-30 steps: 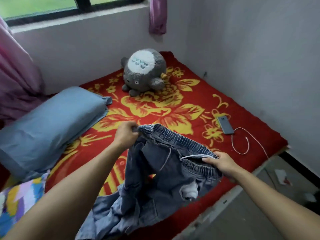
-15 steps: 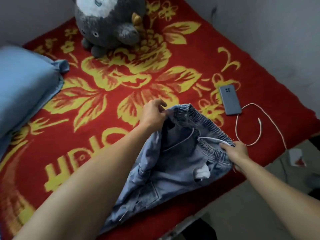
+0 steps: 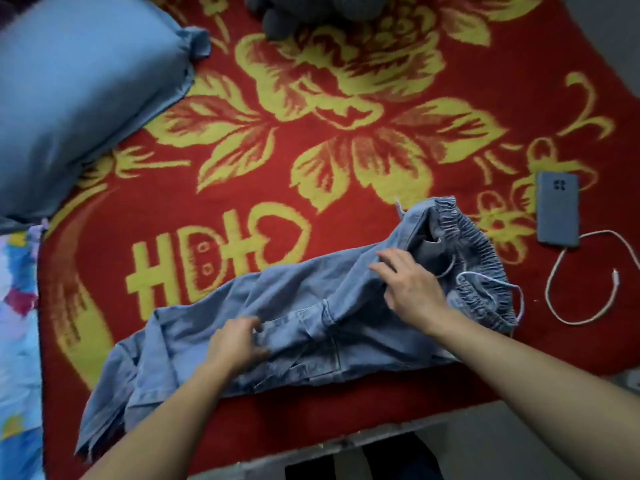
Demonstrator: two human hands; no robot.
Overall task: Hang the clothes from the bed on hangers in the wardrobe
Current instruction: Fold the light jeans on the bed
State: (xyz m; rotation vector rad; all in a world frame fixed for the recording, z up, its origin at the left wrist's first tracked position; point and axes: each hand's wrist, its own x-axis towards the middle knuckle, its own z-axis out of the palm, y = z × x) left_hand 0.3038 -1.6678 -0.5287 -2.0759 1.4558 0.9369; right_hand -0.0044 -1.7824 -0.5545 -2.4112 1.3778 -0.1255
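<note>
The jeans (image 3: 304, 327) are showing a pale washed blue. The blanket (image 3: 346, 174) is glowing red with yellow flowers and lettering. The pillow (image 3: 79, 81) is looking plain blue, the phone (image 3: 557, 213) slate blue, the cable (image 3: 588, 299) white. The blurred toy (image 3: 304, 12) is probably reading as dark grey.

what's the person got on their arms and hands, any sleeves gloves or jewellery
No gloves: the left hand and right hand are bare, with no rings on the fingers in view. The left forearm and right forearm are uncovered to the frame edge, no sleeves, and neither wrist shows a watch or band.
</note>
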